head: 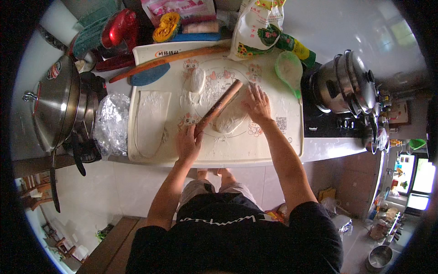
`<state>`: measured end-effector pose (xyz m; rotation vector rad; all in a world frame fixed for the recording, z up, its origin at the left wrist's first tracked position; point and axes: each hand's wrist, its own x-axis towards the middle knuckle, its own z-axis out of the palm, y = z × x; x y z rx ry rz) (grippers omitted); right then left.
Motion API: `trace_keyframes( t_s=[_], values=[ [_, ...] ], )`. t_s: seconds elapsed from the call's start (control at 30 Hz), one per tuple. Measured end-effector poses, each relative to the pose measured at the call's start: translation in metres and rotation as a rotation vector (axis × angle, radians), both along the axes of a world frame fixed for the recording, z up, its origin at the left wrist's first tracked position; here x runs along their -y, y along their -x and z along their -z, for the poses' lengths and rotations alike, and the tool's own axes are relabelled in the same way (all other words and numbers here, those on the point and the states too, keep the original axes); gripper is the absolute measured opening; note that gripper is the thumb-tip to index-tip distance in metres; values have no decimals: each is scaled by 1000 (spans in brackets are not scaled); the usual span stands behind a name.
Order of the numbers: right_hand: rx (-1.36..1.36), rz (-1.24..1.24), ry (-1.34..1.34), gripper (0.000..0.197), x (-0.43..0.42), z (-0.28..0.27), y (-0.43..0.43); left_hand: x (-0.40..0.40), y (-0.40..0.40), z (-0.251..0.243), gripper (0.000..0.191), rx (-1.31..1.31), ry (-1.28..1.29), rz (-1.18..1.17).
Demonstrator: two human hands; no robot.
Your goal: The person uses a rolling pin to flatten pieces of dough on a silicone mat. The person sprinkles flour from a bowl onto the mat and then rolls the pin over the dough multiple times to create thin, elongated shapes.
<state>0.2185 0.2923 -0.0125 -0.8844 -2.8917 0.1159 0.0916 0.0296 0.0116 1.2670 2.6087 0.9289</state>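
My left hand point(189, 143) grips the lower end of a wooden rolling pin point(220, 104), which slants up to the right above a floured mat point(219, 150). Partly under the pin lies a flattened piece of pale dough point(232, 120). At the dough's upper right, my right hand point(257, 102) rests palm down with its fingers spread; whether it touches the dough's edge I cannot tell. A smaller oblong dough piece point(197, 80) sits farther back. Flour is scattered around both pieces.
Behind stand a white bag point(258, 29), a cut pumpkin point(166, 27) and a long wooden stick point(171, 60) beside a blue scraper point(150, 74). A green scoop point(288, 70) lies at the mat's right. Steel pots point(345, 82) stand right, a lidded wok point(56, 106) and plastic wrap point(112, 125) left.
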Motion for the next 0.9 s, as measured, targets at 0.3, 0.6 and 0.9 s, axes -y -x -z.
trace_keyframes(
  t_s=[0.3, 0.6, 0.9],
  values=[
    [73, 254, 214, 59, 34, -37, -52, -20, -19, -7, 37, -130, -74, 170],
    [-106, 125, 31, 60, 14, -32, -54, -49, -15, -5, 48, -265, 36, 278],
    [-119, -40, 115, 59, -28, -21, -18, -79, -6, 4, 54, -284, 212, 120]
  ],
)
